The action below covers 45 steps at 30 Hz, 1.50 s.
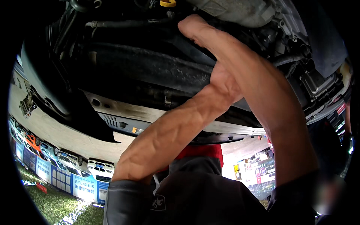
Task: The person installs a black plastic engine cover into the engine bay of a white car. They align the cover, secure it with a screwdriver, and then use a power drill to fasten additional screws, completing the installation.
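Observation:
My forearms cross over the open engine bay of a car, the right one on top. My right hand [193,27] reaches down among the engine parts, beside a grey engine housing [234,11] and near the end of a black hose [127,23]; its fingers are hidden. Beneath my right forearm, my left hand [224,79] shows only its wrist and the heel of the palm, at the edge of a long black plastic panel [150,65]. Whatever either hand touches or holds is out of sight. A yellow ring-shaped part [168,3] sits above my right hand.
The car's front crossmember [131,111] runs below my arms. A black box with a ribbed lid [319,85] and a corrugated hose [287,60] lie to the right. Parked cars [71,159] stand at lower left. Part of another person [330,146] appears at the right edge.

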{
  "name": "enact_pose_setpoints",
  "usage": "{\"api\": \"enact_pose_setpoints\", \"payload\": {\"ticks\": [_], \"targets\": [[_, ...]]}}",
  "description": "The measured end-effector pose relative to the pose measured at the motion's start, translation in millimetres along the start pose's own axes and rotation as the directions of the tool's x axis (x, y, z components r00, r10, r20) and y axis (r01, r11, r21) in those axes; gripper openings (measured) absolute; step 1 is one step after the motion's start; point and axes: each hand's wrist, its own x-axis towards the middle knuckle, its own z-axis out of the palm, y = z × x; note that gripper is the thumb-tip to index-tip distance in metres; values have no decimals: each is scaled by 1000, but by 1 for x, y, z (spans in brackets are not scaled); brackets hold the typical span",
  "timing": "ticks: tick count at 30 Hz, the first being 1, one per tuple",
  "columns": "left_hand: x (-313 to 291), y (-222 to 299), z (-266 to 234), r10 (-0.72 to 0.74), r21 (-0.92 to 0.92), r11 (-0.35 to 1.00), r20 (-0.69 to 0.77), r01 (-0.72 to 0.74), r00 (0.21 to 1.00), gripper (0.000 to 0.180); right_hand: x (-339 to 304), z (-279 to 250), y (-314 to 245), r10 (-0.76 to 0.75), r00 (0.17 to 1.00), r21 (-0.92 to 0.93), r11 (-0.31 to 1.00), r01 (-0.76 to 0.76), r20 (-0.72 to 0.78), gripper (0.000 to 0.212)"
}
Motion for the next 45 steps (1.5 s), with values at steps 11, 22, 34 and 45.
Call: {"api": "enact_pose_setpoints", "payload": {"ticks": [11, 22, 34, 45], "targets": [[12, 3, -39, 63, 15, 998, 219, -68, 974, 31, 11, -22, 11, 186, 945, 187, 952, -241, 270, 21], [17, 4, -38, 136, 54, 989, 70, -139, 988, 28, 52, -2, 31, -210, 968, -731, 638, 240, 135, 27], [7, 0, -24, 58, -85, 995, 23, -56, 998, 25, 7, -15, 11, -244, 963, -790, 565, 240, 117, 37], [2, 0, -4, -104, -467, 866, 183, 180, 978, 32, 1, -6, -2, -194, 979, -754, 632, 178, 69, 33]]}}
